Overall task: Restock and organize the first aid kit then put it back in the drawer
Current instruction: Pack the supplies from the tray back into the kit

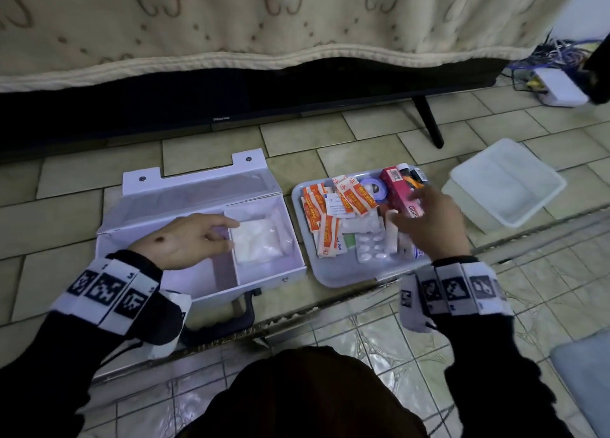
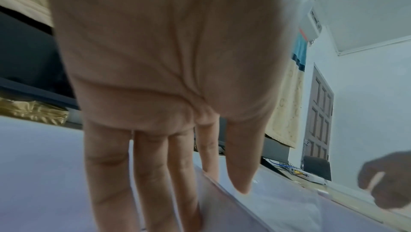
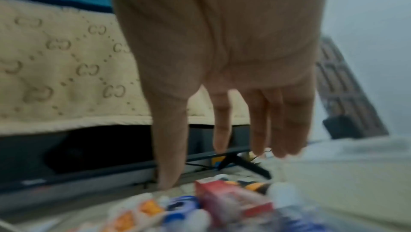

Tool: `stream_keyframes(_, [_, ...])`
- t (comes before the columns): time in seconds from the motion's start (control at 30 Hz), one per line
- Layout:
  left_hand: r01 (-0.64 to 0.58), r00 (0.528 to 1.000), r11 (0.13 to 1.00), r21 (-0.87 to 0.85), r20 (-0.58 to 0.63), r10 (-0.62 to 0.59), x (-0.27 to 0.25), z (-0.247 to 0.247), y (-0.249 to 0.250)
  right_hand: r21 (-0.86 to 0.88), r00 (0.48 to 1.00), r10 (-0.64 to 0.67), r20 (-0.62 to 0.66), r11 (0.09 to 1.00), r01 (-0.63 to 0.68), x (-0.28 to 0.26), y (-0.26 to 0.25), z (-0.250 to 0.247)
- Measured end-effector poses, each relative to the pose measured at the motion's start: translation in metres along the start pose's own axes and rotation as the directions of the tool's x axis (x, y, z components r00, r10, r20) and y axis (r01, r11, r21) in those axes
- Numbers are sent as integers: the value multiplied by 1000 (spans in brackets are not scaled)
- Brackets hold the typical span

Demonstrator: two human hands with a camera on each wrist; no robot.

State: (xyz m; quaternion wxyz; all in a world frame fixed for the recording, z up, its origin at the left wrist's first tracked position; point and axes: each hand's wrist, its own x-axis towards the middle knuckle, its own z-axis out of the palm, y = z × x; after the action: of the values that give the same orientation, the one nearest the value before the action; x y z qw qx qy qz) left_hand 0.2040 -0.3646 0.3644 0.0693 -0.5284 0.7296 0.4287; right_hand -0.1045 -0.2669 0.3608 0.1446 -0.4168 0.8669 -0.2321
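The first aid kit (image 1: 204, 239), a white case with a dark carry handle, lies open on the tiled floor (image 1: 379, 134), its lid folded back toward the television (image 1: 211, 107) that stands under a draped beige blanket (image 1: 264, 18). A divider splits the case into two compartments, and a clear packet of white gauze (image 1: 259, 241) sits in the right one. The left hand (image 1: 185, 243) reaches into the case with its fingers (image 2: 106, 174) stretched out nearly straight, their tips against the packet's left edge and the thumb laid over its top edge; whether the grip pinches the packet or only touches it I cannot tell.

Just to the right of the case is a pale tray (image 1: 333, 272) heaped with supplies: orange-and-white alcohol pad sachets (image 1: 353, 196), a roll of blue tape (image 1: 374, 188), a blister pack of white tablets (image 1: 371, 248) and a pink medicine box (image 1: 401, 193). The right hand (image 1: 429, 219) hovers low over the tray's right side, fingers (image 3: 258, 126) straight and spread, grip apart and holding nothing, their tips close above the pink box.

Further right, a clear plastic container (image 1: 505, 186) rests on the floor, apart from the tray. In the far corner are a white device and a tangle of cables (image 1: 558, 58).
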Motion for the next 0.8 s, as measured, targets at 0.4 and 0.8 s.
stream_keyframes(0.4, [8,1000,1000,3,4,-8,0,-1,-2,-78,978,210,15,975,-208,-7,26,-19])
stream_keyframes(0.8, [9,1000,1000,23,0,-9,0,0,-4,69,973,212,90,973,-218,-6,19,-20])
